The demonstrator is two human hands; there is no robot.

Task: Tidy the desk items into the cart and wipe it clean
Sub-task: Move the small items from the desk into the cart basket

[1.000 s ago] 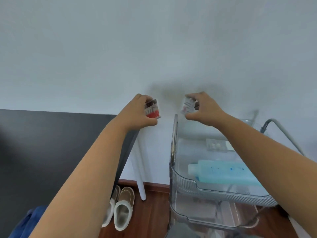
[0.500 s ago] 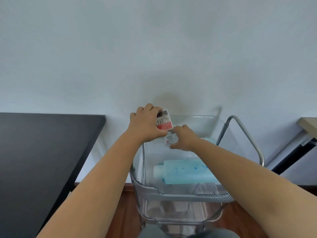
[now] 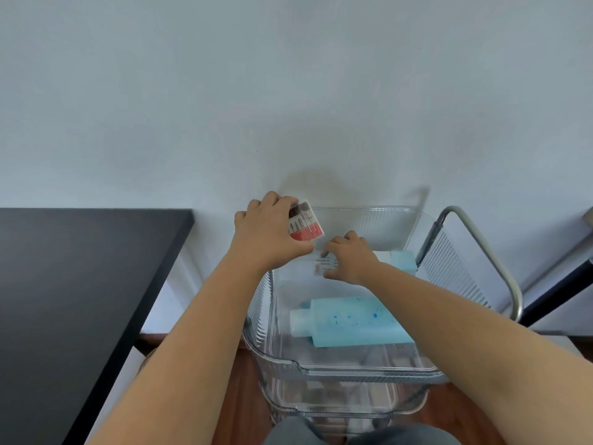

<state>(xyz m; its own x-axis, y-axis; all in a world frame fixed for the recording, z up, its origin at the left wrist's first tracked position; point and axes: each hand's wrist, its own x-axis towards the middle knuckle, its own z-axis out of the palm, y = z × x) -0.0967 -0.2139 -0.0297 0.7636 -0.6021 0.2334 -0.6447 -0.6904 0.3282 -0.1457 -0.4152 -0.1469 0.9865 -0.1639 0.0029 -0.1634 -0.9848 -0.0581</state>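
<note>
two bare arms reach up from the bottom of the frame toward a clear plastic cart (image 3: 348, 369) at lower centre-right. a pale blue-grey wall fills the upper half. a black desk (image 3: 80, 284) takes the left side, its top bare where it shows, and dark wood floor (image 3: 245, 396) appears under the cart. a grey metal handle (image 3: 481, 248) loops up at the cart's right side, with a dark strip cut off at the right edge.

the cart's lower tier is blurred behind the ribbed walls, and its contents cannot be made out. a grey shape at the bottom edge is cropped. the desk runs out of the frame at left.

the left hand (image 3: 268, 234) is curled around a small box (image 3: 305, 225) with a red band and dark items in rows; it is held tilted above the cart's back left corner, the box sticking out to the right of the fingers. the right hand (image 3: 349, 260) sits lower, inside the top tier, fingers bent over a small clear packet (image 3: 322, 263) with dark lines on it; the packet lies just left of the fingertips, and whether it is gripped or only touched cannot be told. a blue bottle (image 3: 349, 321) lies on its side in the top tier below the right hand, cap to the left. a pale blue block (image 3: 402, 260) lies just right of that hand's wrist.
</note>
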